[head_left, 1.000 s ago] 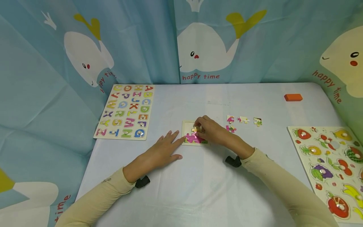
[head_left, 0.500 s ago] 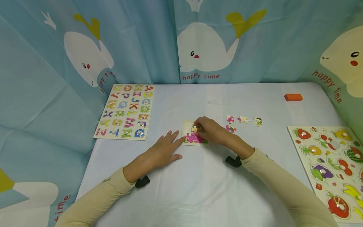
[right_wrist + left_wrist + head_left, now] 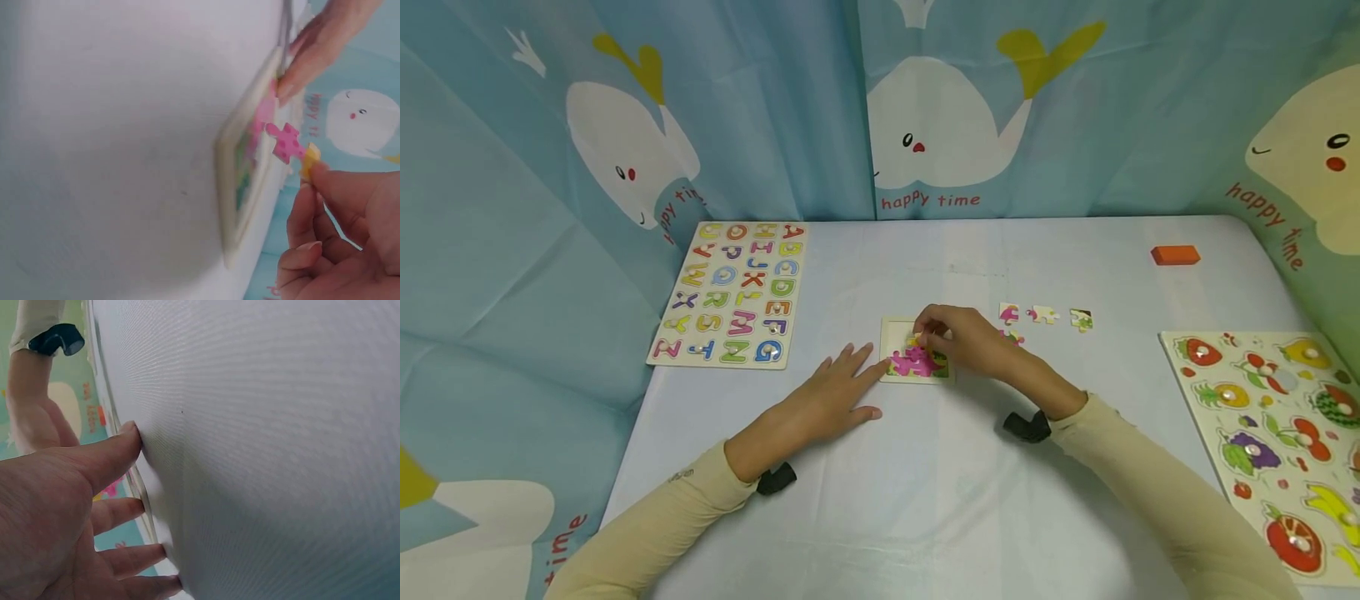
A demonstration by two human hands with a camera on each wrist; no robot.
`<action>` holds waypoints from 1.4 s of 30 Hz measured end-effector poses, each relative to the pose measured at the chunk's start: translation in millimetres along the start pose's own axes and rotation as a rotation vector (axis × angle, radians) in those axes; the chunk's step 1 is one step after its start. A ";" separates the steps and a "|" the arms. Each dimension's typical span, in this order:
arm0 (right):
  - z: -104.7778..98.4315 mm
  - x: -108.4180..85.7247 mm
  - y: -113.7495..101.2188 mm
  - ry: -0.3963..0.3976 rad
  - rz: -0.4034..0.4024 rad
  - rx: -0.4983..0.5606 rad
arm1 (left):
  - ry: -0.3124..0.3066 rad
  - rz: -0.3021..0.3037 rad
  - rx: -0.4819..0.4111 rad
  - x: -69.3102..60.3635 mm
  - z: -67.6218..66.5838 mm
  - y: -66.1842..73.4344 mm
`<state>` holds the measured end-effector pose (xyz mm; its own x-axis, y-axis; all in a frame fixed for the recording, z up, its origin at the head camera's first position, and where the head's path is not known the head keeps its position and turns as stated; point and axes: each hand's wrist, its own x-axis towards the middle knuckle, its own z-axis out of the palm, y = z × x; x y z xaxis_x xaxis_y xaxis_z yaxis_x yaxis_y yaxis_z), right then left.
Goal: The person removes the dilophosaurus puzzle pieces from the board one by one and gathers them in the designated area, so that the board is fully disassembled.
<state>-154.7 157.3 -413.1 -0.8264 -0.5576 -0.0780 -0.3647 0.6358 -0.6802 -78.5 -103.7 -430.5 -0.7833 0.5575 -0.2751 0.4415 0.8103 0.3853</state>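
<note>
A small framed jigsaw board (image 3: 895, 334) lies mid-table, with pink and green pieces along its lower part. My right hand (image 3: 966, 340) is over the board, thumb and fingertips pinching a pink-and-yellow jigsaw piece (image 3: 288, 144). In the right wrist view that piece hangs clear of the board's frame (image 3: 223, 187). My left hand (image 3: 829, 406) rests with fingers spread, its index fingertip at the board's left edge. In the left wrist view its thumb and fingertips (image 3: 130, 430) meet the white table surface.
Several loose jigsaw pieces (image 3: 1043, 315) lie right of the board, one partly behind my right hand. A letter puzzle (image 3: 727, 296) is at left, a fruit puzzle (image 3: 1262, 442) at right. An orange block (image 3: 1176, 255) sits at the back right, before a whale-print curtain (image 3: 947, 125).
My right hand has lifted the pinched jigsaw piece off the board and shifted slightly right, showing more of the pink picture below. My left hand has stayed in place.
</note>
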 end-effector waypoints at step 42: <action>-88.4 -83.6 109.1 0.003 0.286 -0.112 | 0.008 0.013 -0.026 -0.7 1.0 -0.6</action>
<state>-163.3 320.4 -416.3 -0.9034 -0.3465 -0.2526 -0.1625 0.8217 -0.5462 -77.7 -104.4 -431.5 -0.7811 0.5665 -0.2625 0.4402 0.7978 0.4119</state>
